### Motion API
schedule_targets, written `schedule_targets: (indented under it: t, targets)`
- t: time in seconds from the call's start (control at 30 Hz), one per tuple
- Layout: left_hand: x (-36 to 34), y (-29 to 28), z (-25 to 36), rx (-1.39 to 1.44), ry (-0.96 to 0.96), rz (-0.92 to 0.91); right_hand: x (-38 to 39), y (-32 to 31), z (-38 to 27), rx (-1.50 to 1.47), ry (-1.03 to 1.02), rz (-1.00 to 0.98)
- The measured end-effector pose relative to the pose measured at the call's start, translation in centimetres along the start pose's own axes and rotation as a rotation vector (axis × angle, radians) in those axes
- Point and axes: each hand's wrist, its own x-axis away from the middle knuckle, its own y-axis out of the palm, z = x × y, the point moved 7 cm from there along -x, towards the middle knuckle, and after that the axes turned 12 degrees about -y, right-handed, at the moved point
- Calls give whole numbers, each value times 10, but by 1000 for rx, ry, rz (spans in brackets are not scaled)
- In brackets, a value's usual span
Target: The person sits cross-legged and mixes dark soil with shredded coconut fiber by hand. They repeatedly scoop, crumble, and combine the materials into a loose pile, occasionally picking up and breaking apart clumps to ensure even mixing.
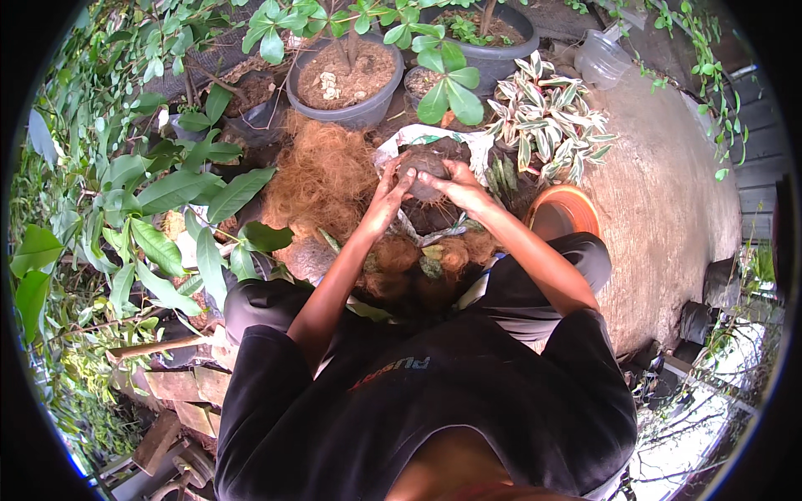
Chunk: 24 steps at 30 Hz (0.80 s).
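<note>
Both of my hands are closed round a dark, rounded clump of soil (426,167), with thin root-like fibres hanging from its lower side. My left hand (389,196) grips it from the left and my right hand (459,187) from the right, with the thumbs near each other on the near side. Beneath the clump is an open white sack (480,146) with dark soil (424,219) inside. Left of the sack lies a large heap of brown coconut fibre (322,179). Fibrous brown husk pieces (394,253) lie just in front of my lap.
An orange-brown pot (576,204) lies tilted by my right knee. A white-and-green striped plant (547,117) grows beyond it. Black pots (368,107) with soil stand at the back. Leafy branches (167,242) crowd the left. A wooden handle (154,348) sticks out at lower left.
</note>
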Motion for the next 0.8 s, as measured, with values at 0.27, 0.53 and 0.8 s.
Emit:
schedule_targets:
  t: [0.27,0.53,0.8]
  targets:
    - [-14,7,0,125,-108,-28,-7,-9,-24,95,-344,125]
    - [-17,37,1,129,20,-130,11,-20,-31,251,-240,208]
    - [-33,7,-20,31,119,-172,10,-55,-3,609,22,128]
